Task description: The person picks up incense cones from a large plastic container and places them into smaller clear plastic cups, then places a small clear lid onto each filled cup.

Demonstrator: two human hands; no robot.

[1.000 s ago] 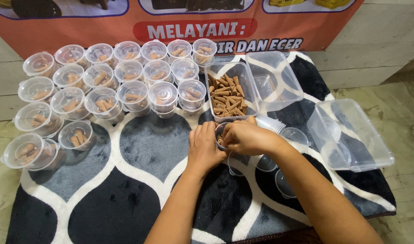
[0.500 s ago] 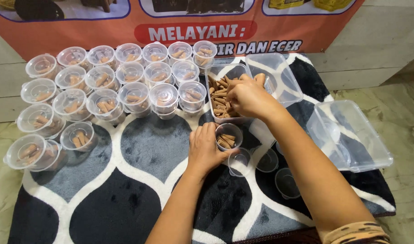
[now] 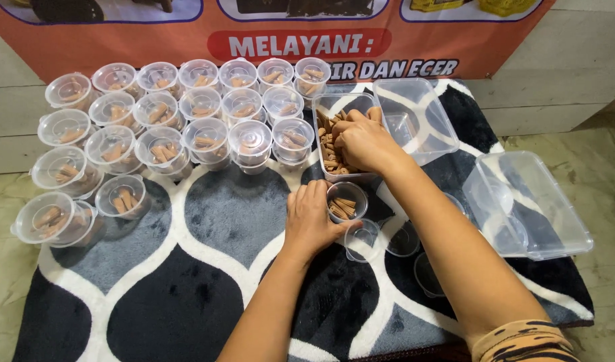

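Note:
My left hand (image 3: 312, 218) grips a small clear round cup (image 3: 348, 202) part-filled with brown stick snacks, resting on the patterned rug. My right hand (image 3: 363, 141) reaches into a clear rectangular tub (image 3: 326, 104) of the same brown sticks, fingers closed around some of them. A hinged lid (image 3: 362, 239) hangs open from the cup, just right of my left hand.
Many lidded, filled cups (image 3: 250, 142) stand in rows at the rug's upper left. Empty clear tubs lie behind (image 3: 415, 121) and to the right (image 3: 532, 204). Loose empty cups (image 3: 403, 239) sit under my right forearm. An orange banner (image 3: 153, 47) covers the wall behind.
My right hand left the small cup and moved up into the tub of sticks. My left hand stayed on the cup.

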